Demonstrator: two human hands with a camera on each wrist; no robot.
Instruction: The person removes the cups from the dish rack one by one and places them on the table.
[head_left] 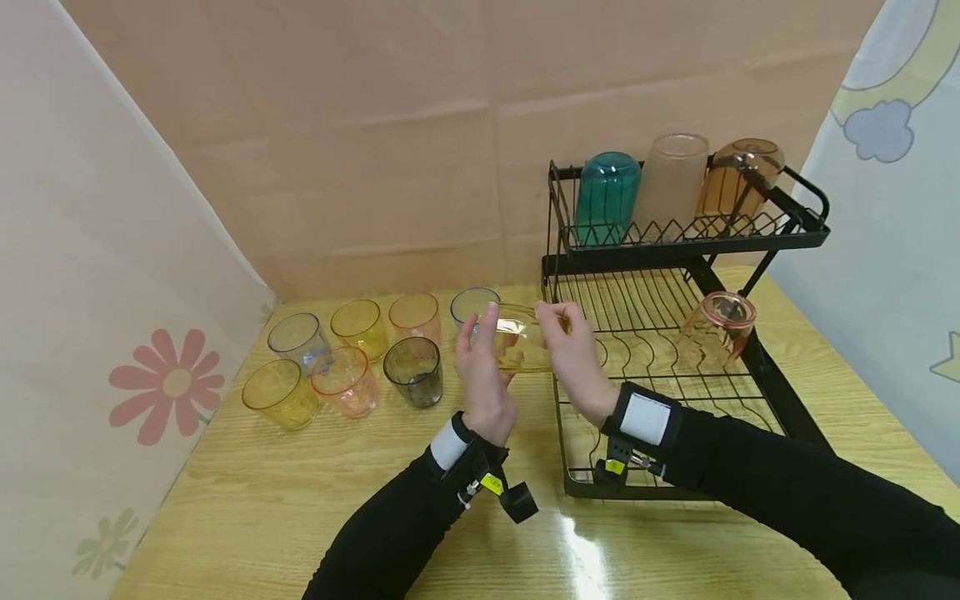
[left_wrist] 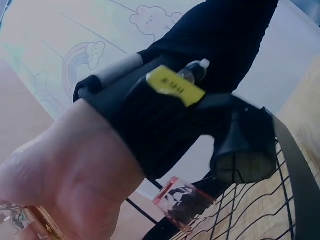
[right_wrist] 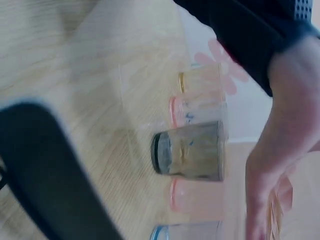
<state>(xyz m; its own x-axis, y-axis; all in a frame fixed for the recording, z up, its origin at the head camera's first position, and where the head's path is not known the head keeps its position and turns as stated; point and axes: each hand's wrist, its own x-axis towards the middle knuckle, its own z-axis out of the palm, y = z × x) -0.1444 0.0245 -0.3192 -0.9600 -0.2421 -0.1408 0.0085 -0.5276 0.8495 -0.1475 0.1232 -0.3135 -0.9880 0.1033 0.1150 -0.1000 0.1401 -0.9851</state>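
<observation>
A clear yellow drinking glass [head_left: 522, 343] is held on its side above the table, between both hands, at the left edge of the rack. My left hand [head_left: 486, 383] grips its left end, thumb and fingers around it. At the other end, my right hand [head_left: 573, 354] pinches the glass with curled fingers. Part of the same glass shows beside the left hand [left_wrist: 75, 175] in the left wrist view. Behind it stands a blue-rimmed glass [head_left: 475, 293], partly hidden. A dark grey glass [head_left: 413, 375] is left of my left hand.
Several upright tinted glasses, including a yellow one [head_left: 281, 398] and a pink one [head_left: 347, 385], stand on the table's left. The black two-tier rack [head_left: 690, 248] holds upturned teal [head_left: 607, 200], frosted [head_left: 671, 183] and amber [head_left: 735, 183] glasses above, a pink one [head_left: 716, 333] below.
</observation>
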